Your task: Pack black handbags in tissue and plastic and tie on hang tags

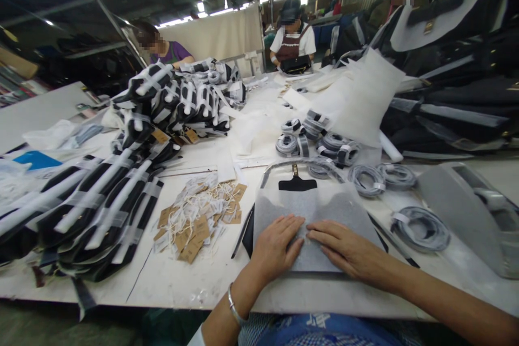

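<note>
A black handbag (298,185) lies flat on the table in front of me, with a small gold clasp and flap tab showing at its top. Over its body is a sheet of translucent white paper (275,208). My left hand (279,243) rests on the paper with its fingers stretched out. From the right, my right hand (344,246) lies flat on the same sheet, fingertips close to the left hand's. Above the bag curves a handle wrapped in clear film (265,173). Most of the bag's body is hidden under the paper.
Tags with strings (198,221) lie heaped to the left, beside stacked wrapped black bags (101,205). Several coiled wrapped straps (419,228) lie at the right. Loose paper sheets (365,100) and a tall pile of black bags (458,113) stand behind. Two co-workers sit across the table.
</note>
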The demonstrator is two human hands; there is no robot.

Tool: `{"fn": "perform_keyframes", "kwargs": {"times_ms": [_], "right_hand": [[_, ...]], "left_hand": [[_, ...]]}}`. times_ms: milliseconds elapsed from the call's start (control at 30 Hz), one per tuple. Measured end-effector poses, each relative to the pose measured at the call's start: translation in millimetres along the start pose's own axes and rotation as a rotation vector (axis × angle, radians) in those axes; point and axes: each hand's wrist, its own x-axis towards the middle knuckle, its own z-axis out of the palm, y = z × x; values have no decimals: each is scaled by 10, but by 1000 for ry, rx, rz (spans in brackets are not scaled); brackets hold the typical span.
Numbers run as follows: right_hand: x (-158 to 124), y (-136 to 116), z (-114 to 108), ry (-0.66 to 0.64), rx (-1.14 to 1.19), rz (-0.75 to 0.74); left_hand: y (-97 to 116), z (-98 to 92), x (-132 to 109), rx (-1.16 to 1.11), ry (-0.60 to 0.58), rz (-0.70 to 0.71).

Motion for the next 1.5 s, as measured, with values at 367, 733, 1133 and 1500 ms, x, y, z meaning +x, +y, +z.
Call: {"fn": "perform_keyframes", "kwargs": {"times_ms": [367,733,1133,1500], "right_hand": [[-34,16,16,-17,30,62],[23,23,-79,-62,-273,-77],[17,191,-133,12,-453,-181],[-152,589,-19,40,-310,34]], "left_hand": [[-17,4,-2,-1,-10,-2],[24,-139,-11,230,-210,50],[-279,-35,-90,358,-60,221],[-501,-273,253,415,-6,201]]}}
